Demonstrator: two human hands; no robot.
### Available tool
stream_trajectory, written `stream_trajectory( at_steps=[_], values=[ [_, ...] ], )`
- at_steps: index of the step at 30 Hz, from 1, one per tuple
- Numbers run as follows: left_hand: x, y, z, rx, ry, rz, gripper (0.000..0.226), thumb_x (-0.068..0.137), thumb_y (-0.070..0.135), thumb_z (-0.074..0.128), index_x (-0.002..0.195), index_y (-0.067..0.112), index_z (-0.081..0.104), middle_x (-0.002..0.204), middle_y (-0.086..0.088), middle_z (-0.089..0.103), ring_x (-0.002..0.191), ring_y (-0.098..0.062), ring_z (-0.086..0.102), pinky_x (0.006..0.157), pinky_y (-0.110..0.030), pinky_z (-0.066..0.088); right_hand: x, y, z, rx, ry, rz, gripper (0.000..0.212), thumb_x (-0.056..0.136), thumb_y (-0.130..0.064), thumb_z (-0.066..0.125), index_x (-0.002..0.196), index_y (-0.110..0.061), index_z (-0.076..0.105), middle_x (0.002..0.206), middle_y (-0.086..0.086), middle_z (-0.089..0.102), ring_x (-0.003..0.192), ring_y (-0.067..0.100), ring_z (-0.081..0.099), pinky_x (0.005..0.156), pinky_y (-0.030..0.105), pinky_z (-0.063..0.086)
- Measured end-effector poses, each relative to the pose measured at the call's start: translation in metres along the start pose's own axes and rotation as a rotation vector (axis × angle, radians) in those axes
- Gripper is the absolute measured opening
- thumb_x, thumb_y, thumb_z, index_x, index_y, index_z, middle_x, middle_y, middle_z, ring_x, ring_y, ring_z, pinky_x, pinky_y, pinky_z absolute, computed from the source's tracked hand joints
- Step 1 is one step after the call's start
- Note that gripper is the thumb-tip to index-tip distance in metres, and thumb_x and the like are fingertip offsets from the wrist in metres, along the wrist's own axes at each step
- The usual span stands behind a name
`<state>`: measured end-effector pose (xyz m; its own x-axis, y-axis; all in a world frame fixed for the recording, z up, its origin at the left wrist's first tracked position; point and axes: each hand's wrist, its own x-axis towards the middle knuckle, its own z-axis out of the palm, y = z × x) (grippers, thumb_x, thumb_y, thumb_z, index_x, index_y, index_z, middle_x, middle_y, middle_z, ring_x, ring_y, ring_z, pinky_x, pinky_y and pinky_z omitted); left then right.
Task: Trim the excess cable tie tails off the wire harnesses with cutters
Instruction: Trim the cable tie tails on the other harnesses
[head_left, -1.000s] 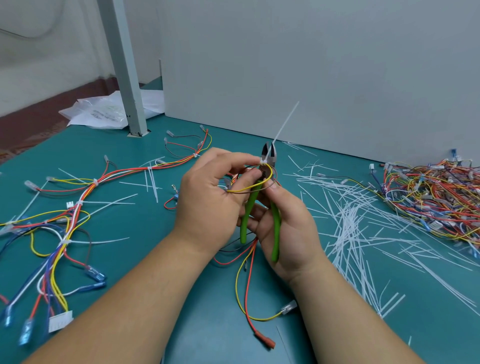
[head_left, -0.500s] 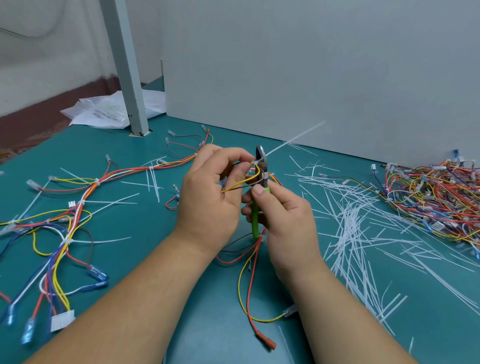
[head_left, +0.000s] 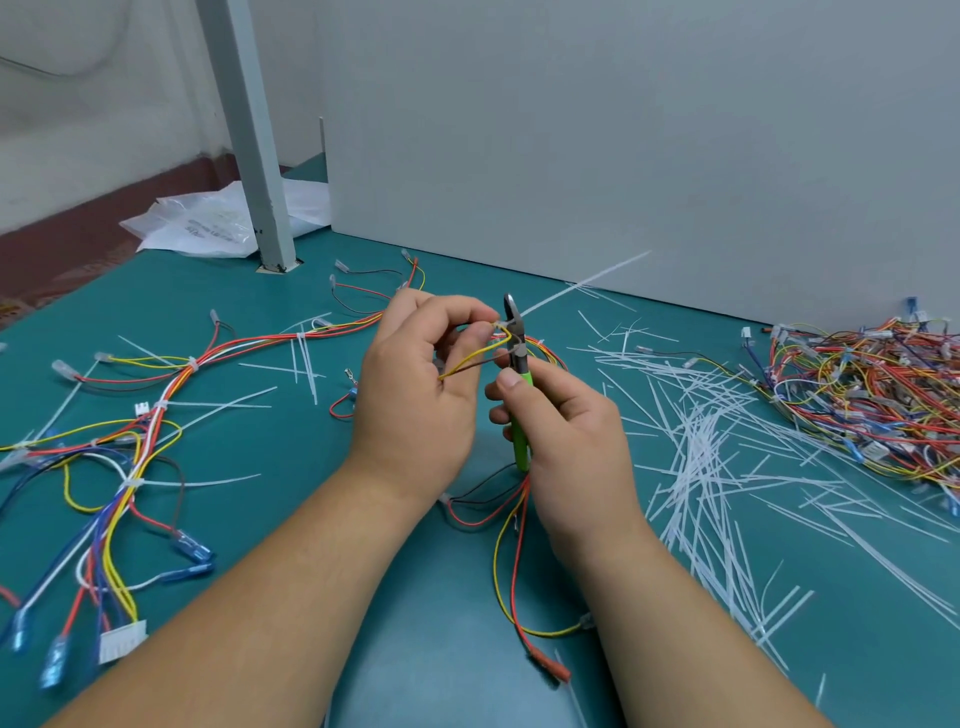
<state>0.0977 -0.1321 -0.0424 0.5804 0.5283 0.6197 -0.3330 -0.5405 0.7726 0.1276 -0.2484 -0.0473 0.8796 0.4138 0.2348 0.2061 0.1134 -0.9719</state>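
Cable tie tail (head_left: 582, 283) swung from upright to slanting right since a second ago; handles squeezed together. Right hand (head_left: 566, 436) grips cutters (head_left: 514, 332); left hand (head_left: 415, 395) pinches harness (head_left: 514, 551) just left of cutters. Risk: blades nick yellow wire (head_left: 464, 362) if set too close.

left hand (head_left: 415, 395) bare | right hand (head_left: 566, 441) bare | forearms (head_left: 291, 587) bare (nails (head_left: 511, 378) short)

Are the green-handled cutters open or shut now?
Shut: the green-handled cutters have handles squeezed together in the right hand, blades closed on the white tie tail.
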Motion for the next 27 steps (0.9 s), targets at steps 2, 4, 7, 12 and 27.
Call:
stream_trajectory(
  at_steps=[2, 4, 7, 12, 27],
  values=[
    [-0.0013, 0.0017, 0.0005, -0.003, 0.010, 0.020, 0.015, 0.097, 0.003, 0.064, 0.097, 0.018, 0.068, 0.094, -0.003, 0.055, 0.084, 0.005, 0.056, 0.074, -0.004, 0.040, 0.0005, -0.0008, -0.0005, 0.040, -0.021, 0.064, 0.017, 0.088, -0.034, 0.064, 0.091, -0.028, 0.080, 0.084, -0.002, 0.071, 0.078, 0.016, 0.063, 0.071, 0.025, 0.049],
    [-0.0012, 0.0014, 0.0001, -0.007, 0.018, 0.029, 0.014, 0.096, 0.004, 0.065, 0.096, 0.018, 0.069, 0.094, -0.005, 0.056, 0.084, 0.006, 0.056, 0.074, -0.003, 0.040, 0.0008, -0.0004, -0.0002, 0.074, -0.051, 0.110, 0.019, 0.089, -0.034, 0.062, 0.088, -0.024, 0.078, 0.086, -0.001, 0.073, 0.080, 0.020, 0.066, 0.074, 0.034, 0.051],
    [-0.0003, -0.0009, -0.0004, 0.006, 0.008, 0.018, 0.015, 0.094, 0.008, 0.069, 0.097, 0.022, 0.071, 0.094, -0.002, 0.056, 0.083, -0.002, 0.057, 0.075, -0.006, 0.038, 0.0011, -0.0004, 0.0008, 0.066, -0.019, 0.116, 0.021, 0.087, -0.036, 0.062, 0.078, -0.021, 0.075, 0.078, 0.002, 0.070, 0.070, 0.021, 0.064, 0.068, 0.035, 0.053],
    [0.0005, -0.0004, -0.0012, -0.012, 0.004, 0.034, 0.020, 0.089, 0.011, 0.076, 0.099, 0.028, 0.072, 0.090, 0.001, 0.056, 0.081, -0.004, 0.057, 0.074, -0.007, 0.037, 0.0009, -0.0016, 0.0002, 0.100, -0.021, 0.114, 0.033, 0.089, -0.035, 0.063, 0.070, -0.009, 0.069, 0.069, 0.007, 0.062, 0.059, 0.020, 0.058, 0.056, 0.031, 0.049],
    [0.0023, -0.0006, -0.0026, -0.067, -0.042, 0.012, 0.022, 0.091, 0.011, 0.073, 0.094, 0.033, 0.070, 0.091, -0.004, 0.059, 0.083, -0.013, 0.060, 0.077, -0.011, 0.042, 0.0000, 0.0038, 0.0026, -0.023, 0.001, -0.057, 0.025, 0.091, -0.034, 0.063, 0.093, -0.053, 0.078, 0.079, 0.002, 0.055, 0.074, 0.020, 0.047, 0.072, 0.036, 0.039]
  ],
)
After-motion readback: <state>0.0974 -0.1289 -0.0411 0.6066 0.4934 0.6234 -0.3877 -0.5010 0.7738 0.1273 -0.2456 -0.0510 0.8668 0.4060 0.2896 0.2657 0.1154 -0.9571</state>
